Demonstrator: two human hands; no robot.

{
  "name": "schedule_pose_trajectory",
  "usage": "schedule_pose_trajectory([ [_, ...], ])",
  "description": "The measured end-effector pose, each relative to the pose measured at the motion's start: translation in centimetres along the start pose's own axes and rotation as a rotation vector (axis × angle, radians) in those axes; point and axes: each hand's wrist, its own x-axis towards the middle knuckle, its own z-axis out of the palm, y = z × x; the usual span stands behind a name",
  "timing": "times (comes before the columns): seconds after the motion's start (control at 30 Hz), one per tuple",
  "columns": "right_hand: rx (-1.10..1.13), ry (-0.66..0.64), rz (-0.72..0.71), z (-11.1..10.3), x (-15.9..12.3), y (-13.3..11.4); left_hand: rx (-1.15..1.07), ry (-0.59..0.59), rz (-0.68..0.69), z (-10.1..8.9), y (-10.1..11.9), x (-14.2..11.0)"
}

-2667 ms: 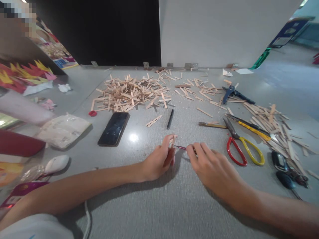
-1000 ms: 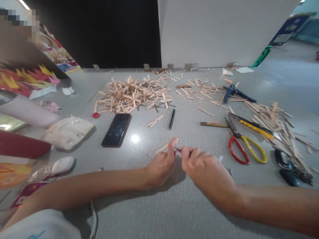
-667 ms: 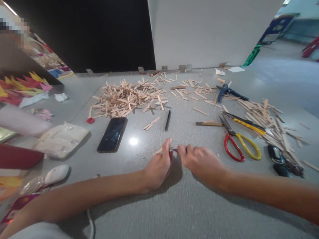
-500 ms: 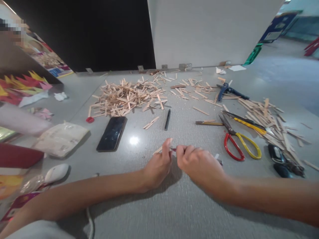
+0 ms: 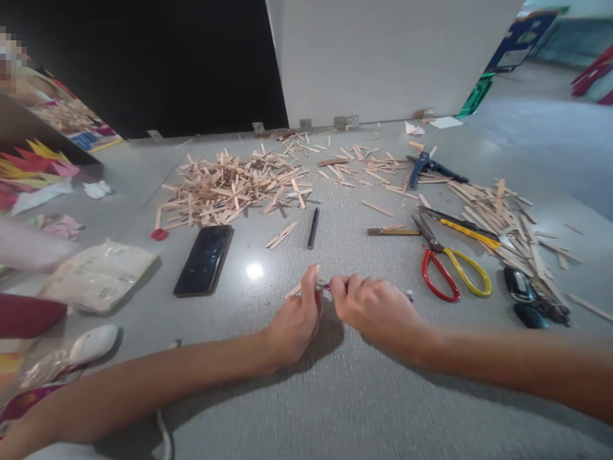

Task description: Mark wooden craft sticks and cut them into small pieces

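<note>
My left hand [image 5: 294, 322] is closed, thumb raised, around a flat wooden stick [image 5: 294, 291] that pokes out past its fingers. My right hand [image 5: 366, 303] is a fist around a thin tool, mostly hidden. Its narrow reddish part [image 5: 326, 287] reaches across to the left fingers, and I cannot make out its kind. Beyond the hands lie a black pen [image 5: 313, 228] and a few loose sticks [image 5: 281, 236]. Red-and-yellow-handled scissors [image 5: 433, 243] rest to the right of my right hand.
A heap of wooden sticks [image 5: 234, 185] lies at the back, more sticks [image 5: 522, 236] at right. A phone [image 5: 204, 260], white mouse [image 5: 93, 345] and plastic packet [image 5: 103, 275] are at left. Blue pliers [image 5: 421, 167], a yellow cutter [image 5: 467, 231] and keys [image 5: 520, 285] are at right.
The whole view has shifted slightly, so table items appear further left. Both hands keep nearly the same grip and stay close together.
</note>
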Motion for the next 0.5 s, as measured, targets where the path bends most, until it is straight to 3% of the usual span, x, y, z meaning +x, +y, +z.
schedule_pose_trajectory([
  [0.17,0.114,-0.033,-0.169,2.2,1.1,2.2,0.012,0.022,0.012,0.1,-0.1,0.0],
  [0.27,0.008,0.046,-0.062,0.7,-0.1,0.5,0.04,0.004,0.006,0.1,0.0,0.0],
  [0.37,-0.106,0.078,0.16,-0.8,-1.3,-1.5,0.056,-0.02,0.087,0.1,0.0,-0.1],
  [0.5,0.049,-0.001,0.057,0.3,-0.3,-0.5,0.017,-0.041,0.026,0.1,-0.4,-0.2],
])
